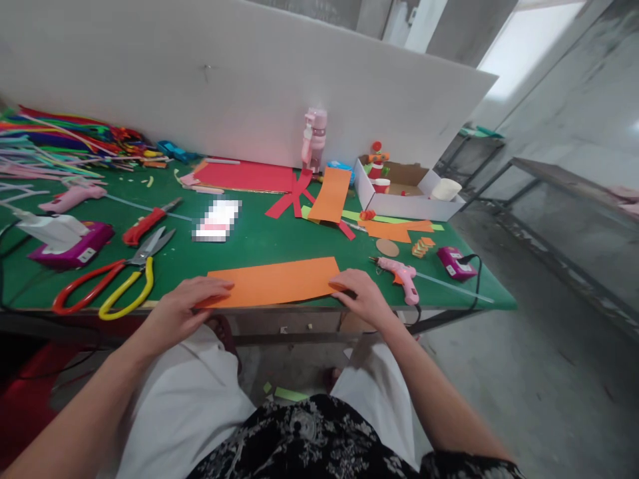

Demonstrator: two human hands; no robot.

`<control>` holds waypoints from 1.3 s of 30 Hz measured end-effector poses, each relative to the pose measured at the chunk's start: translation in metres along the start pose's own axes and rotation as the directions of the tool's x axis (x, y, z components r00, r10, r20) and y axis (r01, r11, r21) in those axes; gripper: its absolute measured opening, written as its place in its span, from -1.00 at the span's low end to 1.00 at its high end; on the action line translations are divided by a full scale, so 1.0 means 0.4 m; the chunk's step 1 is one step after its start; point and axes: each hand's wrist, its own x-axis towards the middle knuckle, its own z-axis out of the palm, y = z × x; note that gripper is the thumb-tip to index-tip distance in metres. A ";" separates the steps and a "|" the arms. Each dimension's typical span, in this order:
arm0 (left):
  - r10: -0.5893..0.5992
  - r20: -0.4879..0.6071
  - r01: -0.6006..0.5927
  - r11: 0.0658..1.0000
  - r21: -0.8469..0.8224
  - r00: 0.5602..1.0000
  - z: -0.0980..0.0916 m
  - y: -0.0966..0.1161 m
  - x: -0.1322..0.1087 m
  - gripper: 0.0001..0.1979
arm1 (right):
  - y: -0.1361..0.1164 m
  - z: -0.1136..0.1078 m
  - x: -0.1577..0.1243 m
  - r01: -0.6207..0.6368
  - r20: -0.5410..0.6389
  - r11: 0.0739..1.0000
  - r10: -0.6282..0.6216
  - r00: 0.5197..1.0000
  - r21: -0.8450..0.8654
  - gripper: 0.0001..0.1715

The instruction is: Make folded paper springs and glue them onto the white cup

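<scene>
A long orange paper strip [279, 282] lies crosswise at the front edge of the green table. My left hand [197, 301] grips its left end, fingers over the top and thumb at the near edge. At the opposite end my right hand [363, 294] pinches the paper's right edge between thumb and fingers. Scissors with one red and one yellow handle [144, 256] lie open to the left of my left hand. Just right of my right hand rests a pink glue gun [403, 274] with a glue stick in its back.
Toward the back are red sheets [244, 177], an upright orange sheet [331, 194], a pink bottle [314, 140] and a white box [399, 199]. A red-handled knife [144, 226], purple power blocks [456, 263] and a second glue gun [74, 197] flank the work area. A white board [239, 80] stands behind.
</scene>
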 end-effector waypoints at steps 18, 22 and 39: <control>-0.434 -0.028 0.434 0.901 0.016 0.901 -0.026 0.042 0.046 -0.52 | -0.014 0.003 0.033 -0.334 -0.065 0.936 0.342 0.937 0.110 -0.67; -0.543 -0.040 0.540 0.821 0.187 0.839 -0.027 0.079 0.060 -0.62 | -0.033 -0.012 0.055 -0.438 0.010 0.898 0.438 0.899 0.034 -0.57; -0.490 0.074 0.401 0.782 0.478 0.868 -0.012 0.075 0.061 -0.60 | -0.059 -0.032 0.117 -0.526 0.191 0.824 0.563 0.804 -0.213 -0.59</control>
